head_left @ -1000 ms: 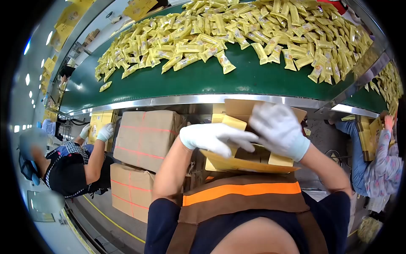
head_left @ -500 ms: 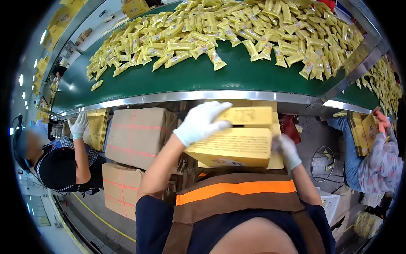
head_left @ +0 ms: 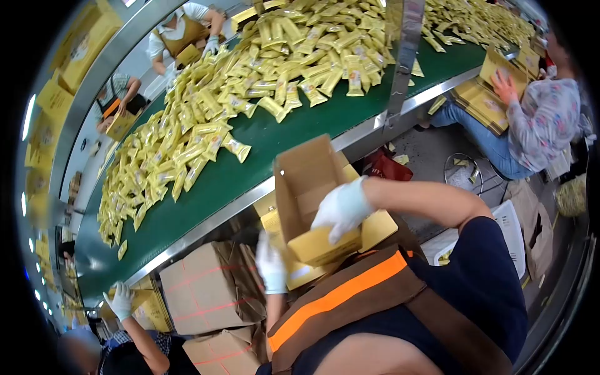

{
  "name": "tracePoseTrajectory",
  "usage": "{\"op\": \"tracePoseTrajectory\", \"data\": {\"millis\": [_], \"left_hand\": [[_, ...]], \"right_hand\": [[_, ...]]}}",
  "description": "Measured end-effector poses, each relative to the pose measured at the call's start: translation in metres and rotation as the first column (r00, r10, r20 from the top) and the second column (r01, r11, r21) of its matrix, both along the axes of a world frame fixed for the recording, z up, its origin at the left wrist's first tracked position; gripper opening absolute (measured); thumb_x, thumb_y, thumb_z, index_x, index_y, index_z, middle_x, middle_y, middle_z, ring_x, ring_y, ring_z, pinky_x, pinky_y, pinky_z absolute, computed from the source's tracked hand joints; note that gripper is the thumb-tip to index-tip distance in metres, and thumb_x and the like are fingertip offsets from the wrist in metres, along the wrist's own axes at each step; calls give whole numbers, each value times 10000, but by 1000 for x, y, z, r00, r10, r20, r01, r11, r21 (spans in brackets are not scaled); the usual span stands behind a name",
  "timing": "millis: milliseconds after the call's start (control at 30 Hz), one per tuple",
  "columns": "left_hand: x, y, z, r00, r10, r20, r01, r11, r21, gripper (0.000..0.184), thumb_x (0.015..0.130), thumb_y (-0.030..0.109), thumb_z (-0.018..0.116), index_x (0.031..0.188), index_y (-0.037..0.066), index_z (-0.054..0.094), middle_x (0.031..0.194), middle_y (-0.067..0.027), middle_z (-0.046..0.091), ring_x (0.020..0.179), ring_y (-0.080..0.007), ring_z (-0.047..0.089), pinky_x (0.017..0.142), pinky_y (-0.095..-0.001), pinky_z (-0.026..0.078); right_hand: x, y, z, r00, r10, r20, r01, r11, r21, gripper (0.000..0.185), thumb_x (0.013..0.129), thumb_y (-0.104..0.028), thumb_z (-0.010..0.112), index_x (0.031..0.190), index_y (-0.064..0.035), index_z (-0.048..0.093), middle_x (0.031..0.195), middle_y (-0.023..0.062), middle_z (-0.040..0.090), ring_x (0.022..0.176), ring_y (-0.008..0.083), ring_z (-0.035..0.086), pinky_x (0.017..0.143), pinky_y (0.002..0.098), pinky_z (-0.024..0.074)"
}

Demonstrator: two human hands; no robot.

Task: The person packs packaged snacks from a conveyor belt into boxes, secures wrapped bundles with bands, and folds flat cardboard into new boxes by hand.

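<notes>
Head view, right hand [head_left: 342, 211] grasping yellow carton [head_left: 304, 186], left hand [head_left: 270, 264] blurred, its grip unclear, packet labels [head_left: 354, 81] unreadable

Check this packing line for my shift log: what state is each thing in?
Yellow cardboard box: open, brown inside showing.
Right white-gloved hand: closed on the box's near wall.
Left white-gloved hand: blurred, beside the box; contact unclear.
Small yellow plastic packets: loose, heaped.
Flat green conveyor belt: partly covered by packets; running or stopped, cannot tell.
Large brown paper-wrapped bundle: bound with red straps.
</notes>
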State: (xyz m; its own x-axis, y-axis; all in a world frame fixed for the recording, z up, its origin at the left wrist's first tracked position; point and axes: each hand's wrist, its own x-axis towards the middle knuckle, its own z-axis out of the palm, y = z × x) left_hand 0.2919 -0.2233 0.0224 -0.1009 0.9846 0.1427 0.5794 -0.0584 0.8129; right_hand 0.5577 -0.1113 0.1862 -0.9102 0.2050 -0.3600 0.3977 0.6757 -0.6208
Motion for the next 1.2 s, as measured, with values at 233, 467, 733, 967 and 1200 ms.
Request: {"op": "tracePoseTrajectory", "data": {"millis": [233, 467, 733, 967, 1200], "left_hand": [[47, 73, 112, 639, -394, -661, 343, 915, -214, 537, 756, 246, 750, 1242, 74, 597, 1229, -159, 604, 1088, -378, 578, 946, -432, 479], [38, 71, 98, 848, -360, -390, 306, 932, -194, 608, 720, 172, 780, 1283, 63, 577, 1075, -118, 654, 981, -273, 642, 858, -358, 517], [5, 55, 35, 937, -315, -148, 309, 949, -59, 838, 782, 252, 746, 1460, -25, 340, 1497, -206, 334, 1391, -312, 350, 1130, -393, 320], [37, 11, 24, 737, -115, 666, 399, 869, -292, 901, 879, 108, 552, 1547, 4, -44, 1614, -157, 81, 1468, -238, 147, 1173, -314, 145], [-2, 69, 36, 862, -1, -507, 26, 999, 41, 771, 873, 395, 641, 1494, 59, 332, 1557, -245, 257, 1428, -493, 196, 1159, -547, 178]], "right_hand": [[-33, -24, -13, 990, -140, 3, 137, 971, 194, 424, 897, -440, 544, 1020, -63, 693, 1005, 188, 689, 1006, 378, 628, 915, 486, 457], [15, -35, -61, 565, -746, -352, 822, 546, 162, 578, 867, -223, 613, 1375, 1, 451, 1518, 286, 275, 1375, 454, 330, 1110, 444, 339], [48, -37, -151, 296, -940, -171, 903, 334, -269, 995, 789, -537, 648, 1498, 32, 244, 1528, 267, 299, 1439, 375, 272, 1175, 385, 232], [32, -51, -138, 578, -809, 107, 806, 544, -235, 974, 827, -657, 518, 1498, 1, 260, 1468, 282, 391, 1370, 383, 389, 1125, 412, 312], [53, 75, -137, 263, -735, -624, 964, 171, 204, 705, 936, -505, 506, 1450, -37, 390, 1521, 230, 329, 1393, 364, 353, 1120, 405, 343]]}}
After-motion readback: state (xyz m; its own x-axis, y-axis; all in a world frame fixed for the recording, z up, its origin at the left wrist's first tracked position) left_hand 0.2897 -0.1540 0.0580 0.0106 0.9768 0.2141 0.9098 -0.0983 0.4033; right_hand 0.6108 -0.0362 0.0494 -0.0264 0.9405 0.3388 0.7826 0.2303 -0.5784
